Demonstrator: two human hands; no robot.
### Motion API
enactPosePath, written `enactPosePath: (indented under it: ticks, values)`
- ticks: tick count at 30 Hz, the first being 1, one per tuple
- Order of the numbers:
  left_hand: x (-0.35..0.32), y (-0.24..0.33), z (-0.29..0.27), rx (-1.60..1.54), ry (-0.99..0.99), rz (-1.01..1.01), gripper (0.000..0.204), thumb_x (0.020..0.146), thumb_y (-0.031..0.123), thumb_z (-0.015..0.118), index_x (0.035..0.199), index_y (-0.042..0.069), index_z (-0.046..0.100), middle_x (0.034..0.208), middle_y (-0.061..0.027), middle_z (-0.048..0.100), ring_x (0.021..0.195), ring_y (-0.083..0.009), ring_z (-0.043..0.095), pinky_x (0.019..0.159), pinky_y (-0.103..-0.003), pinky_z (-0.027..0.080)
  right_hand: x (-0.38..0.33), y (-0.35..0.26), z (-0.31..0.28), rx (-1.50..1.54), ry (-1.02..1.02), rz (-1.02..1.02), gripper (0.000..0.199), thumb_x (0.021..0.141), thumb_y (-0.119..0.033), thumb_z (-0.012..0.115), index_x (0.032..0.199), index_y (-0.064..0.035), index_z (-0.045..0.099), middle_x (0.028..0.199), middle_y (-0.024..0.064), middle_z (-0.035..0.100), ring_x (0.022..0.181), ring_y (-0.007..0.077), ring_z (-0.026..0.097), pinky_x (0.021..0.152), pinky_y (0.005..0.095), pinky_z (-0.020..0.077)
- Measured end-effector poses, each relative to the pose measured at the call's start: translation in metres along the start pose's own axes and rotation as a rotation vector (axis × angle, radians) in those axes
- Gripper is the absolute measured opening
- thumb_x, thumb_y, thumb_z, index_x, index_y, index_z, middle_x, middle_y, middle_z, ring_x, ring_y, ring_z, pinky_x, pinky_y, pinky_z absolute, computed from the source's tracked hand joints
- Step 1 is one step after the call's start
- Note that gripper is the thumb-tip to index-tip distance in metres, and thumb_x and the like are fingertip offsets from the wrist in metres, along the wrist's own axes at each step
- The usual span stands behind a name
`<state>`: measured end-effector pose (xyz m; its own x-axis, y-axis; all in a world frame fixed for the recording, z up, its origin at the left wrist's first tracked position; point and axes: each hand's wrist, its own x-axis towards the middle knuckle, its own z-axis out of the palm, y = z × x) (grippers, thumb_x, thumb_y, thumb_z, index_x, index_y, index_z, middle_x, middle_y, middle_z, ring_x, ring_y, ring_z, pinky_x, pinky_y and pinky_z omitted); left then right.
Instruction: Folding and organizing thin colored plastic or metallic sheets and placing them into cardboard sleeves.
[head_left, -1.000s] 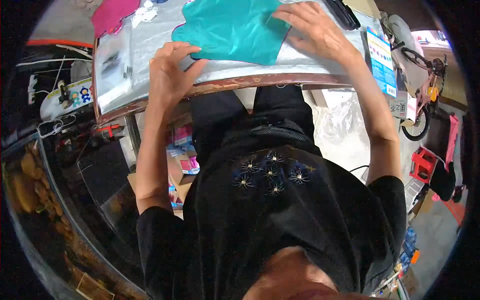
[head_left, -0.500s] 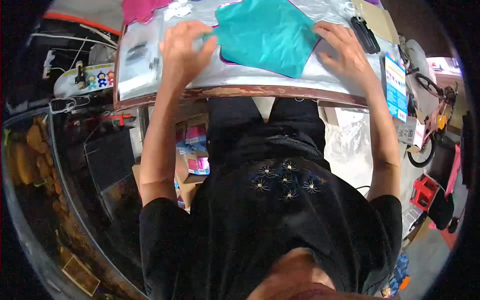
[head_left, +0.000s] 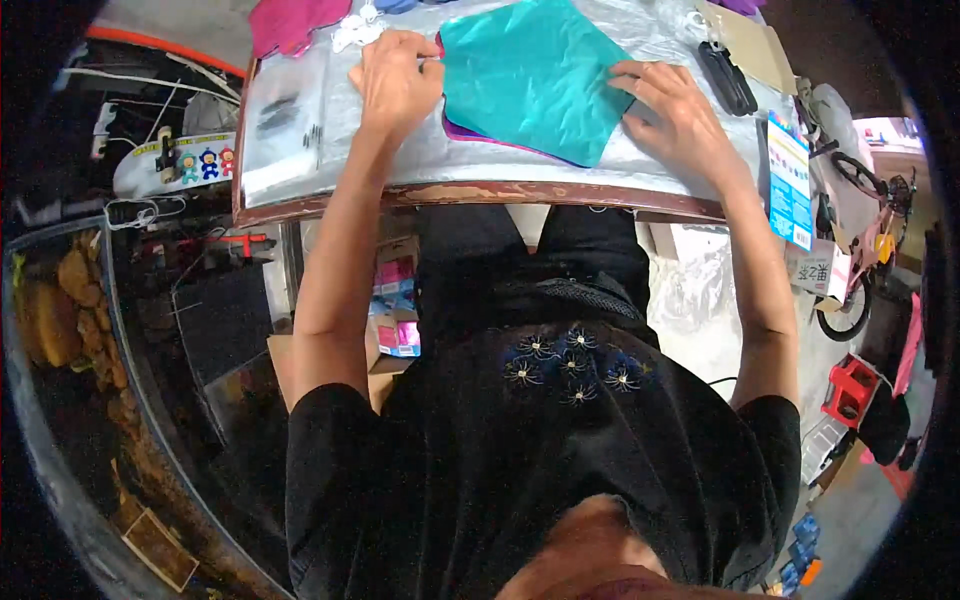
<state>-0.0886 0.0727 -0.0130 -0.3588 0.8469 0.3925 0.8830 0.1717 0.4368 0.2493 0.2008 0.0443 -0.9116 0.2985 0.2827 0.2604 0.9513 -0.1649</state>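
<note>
A teal piece of thin, shiny cloth [head_left: 540, 85] lies spread on the table, with purple and magenta edges showing from beneath it. At its left edge my left hand [head_left: 398, 88] is closed, its thumb and curled fingers pinching the border beside a bit of magenta. My right hand [head_left: 680, 118] rests at the right corner, open; its fingertips lie on the cloth, and the thumb stands apart just below them. Clear plastic sheeting [head_left: 350, 155] covers the tabletop under the cloth.
Magenta cloth [head_left: 295, 25] and a white stringy bundle [head_left: 358, 28] lie at the far left. A black strap-like item [head_left: 727, 78] sits right of my right hand, near a blue-and-white package [head_left: 790, 180]. The worn wooden table edge [head_left: 480, 192] runs in front of me.
My left hand has moved up and right, its spread thumb closing against the cloth's edge. My right hand has shifted slightly left and lower, with its fingertips further onto the cloth.
</note>
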Motion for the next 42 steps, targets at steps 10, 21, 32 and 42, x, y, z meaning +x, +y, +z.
enactPosePath:
  ticks: [10, 21, 32, 42]
  values:
    - [-0.009, -0.008, 0.001, -0.070, -0.012, -0.008, 0.021, 0.079, 0.019, 0.066, 0.097, 0.019, 0.077, 0.116, -0.0027, 0.066, 0.113, -0.0304, 0.055, 0.095, -0.049, 0.035, 0.006, -0.007, -0.008, 0.016, -0.027, 0.025, 0.038, 0.081, -0.008, 0.067, 0.119, -0.0041, 0.064, 0.131, 0.0089, 0.061, 0.120, 0.0298, 0.056, 0.107, 0.0411, 0.0414]
    - [-0.010, 0.003, 0.012, -0.049, 0.098, -0.102, 0.017, 0.075, 0.019, 0.071, 0.088, 0.018, 0.081, 0.126, -0.0011, 0.066, 0.124, -0.0309, 0.049, 0.099, -0.053, 0.031, -0.002, 0.012, 0.000, 0.012, 0.005, 0.101, 0.043, 0.082, -0.013, 0.068, 0.124, -0.0065, 0.063, 0.136, 0.0088, 0.059, 0.127, 0.0300, 0.055, 0.109, 0.0411, 0.0414]
    - [-0.014, 0.014, 0.015, -0.074, 0.127, -0.158, 0.022, 0.071, 0.020, 0.070, 0.089, 0.015, 0.081, 0.131, -0.0083, 0.062, 0.131, -0.0334, 0.042, 0.104, -0.056, 0.025, -0.002, 0.022, 0.003, 0.125, -0.014, 0.197, 0.051, 0.081, -0.017, 0.070, 0.129, -0.0061, 0.060, 0.144, 0.0113, 0.055, 0.133, 0.0329, 0.052, 0.113, 0.0426, 0.0400]
    - [-0.017, 0.016, 0.014, -0.038, 0.160, -0.149, 0.028, 0.070, 0.020, 0.069, 0.094, 0.010, 0.080, 0.138, -0.0138, 0.058, 0.136, -0.0371, 0.038, 0.105, -0.058, 0.024, 0.000, 0.027, 0.004, 0.184, -0.011, 0.179, 0.052, 0.080, -0.017, 0.070, 0.130, -0.0042, 0.059, 0.143, 0.0132, 0.055, 0.131, 0.0343, 0.053, 0.112, 0.0423, 0.0406]
